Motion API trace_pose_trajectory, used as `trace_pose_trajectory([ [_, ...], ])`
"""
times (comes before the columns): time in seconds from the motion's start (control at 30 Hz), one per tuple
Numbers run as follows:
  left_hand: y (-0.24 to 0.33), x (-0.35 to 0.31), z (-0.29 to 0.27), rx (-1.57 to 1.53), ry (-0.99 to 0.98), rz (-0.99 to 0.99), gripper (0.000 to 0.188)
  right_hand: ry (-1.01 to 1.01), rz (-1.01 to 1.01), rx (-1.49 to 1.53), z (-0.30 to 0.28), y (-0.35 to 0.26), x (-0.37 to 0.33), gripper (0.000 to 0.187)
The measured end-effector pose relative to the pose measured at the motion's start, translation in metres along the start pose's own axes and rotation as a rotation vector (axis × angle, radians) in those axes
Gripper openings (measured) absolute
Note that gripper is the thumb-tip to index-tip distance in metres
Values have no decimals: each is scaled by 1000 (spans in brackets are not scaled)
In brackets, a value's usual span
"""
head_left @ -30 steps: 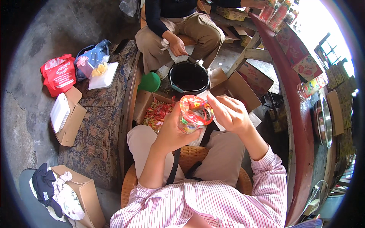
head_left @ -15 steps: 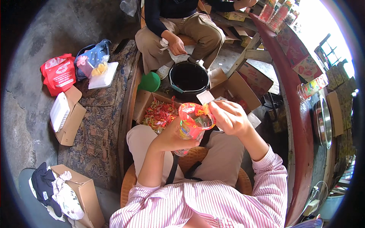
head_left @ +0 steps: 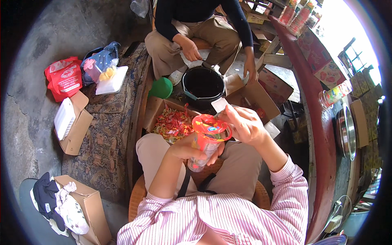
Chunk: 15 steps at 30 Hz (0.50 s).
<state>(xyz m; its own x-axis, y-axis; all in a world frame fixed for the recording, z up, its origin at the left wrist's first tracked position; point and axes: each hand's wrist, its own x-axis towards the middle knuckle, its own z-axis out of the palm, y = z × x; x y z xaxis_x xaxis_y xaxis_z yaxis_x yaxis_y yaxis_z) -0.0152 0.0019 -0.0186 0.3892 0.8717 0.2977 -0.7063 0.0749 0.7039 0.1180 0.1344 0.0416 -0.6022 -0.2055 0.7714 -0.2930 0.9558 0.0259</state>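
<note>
My left hand (head_left: 185, 149) is closed around a clear plastic jar (head_left: 199, 163), which tilts with its mouth up and away from me. A red and yellow printed plastic sleeve (head_left: 204, 141) wraps its upper part. The sleeve's red edge loops out at the mouth's right side. Just right of the mouth, my right hand (head_left: 245, 124) has thumb and fingers pinched together; whatever sits between them is hidden. By those fingertips shows a small white piece (head_left: 219, 105), and I cannot tell whether they touch it. Beyond the jar, an open carton (head_left: 152, 114) holds many crumpled red and yellow plastic pieces.
Across from me sits a person (head_left: 196, 30), one hand above a black bucket (head_left: 203, 83), the other at an open cardboard box (head_left: 257, 96). A green container (head_left: 160, 88) stands left of the bucket. Along the right runs a red-brown bench edge (head_left: 324, 163) bearing a labelled jar (head_left: 335, 94).
The jar has become more upright, and its sleeve sits lower around the mouth. My right fingers have come off the sleeve's top edge. The other person's arm has reached down to the cardboard box.
</note>
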Motion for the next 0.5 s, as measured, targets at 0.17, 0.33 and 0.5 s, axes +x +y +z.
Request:
trace_pose_trajectory([
  [0.17, 11, 4, 7, 757, 478, 175, 71, -14, 20, -112, -10, 5, 7, 50],
  [0.33, 4, 12, 19, 987, 734, 328, 66, -6, 22, -151, -6, 3, 11, 49],
  [0.5, 6, 16, 27, 1120, 839, 365, 57, -37, -7, -209, -9, 5, 7, 52],
])
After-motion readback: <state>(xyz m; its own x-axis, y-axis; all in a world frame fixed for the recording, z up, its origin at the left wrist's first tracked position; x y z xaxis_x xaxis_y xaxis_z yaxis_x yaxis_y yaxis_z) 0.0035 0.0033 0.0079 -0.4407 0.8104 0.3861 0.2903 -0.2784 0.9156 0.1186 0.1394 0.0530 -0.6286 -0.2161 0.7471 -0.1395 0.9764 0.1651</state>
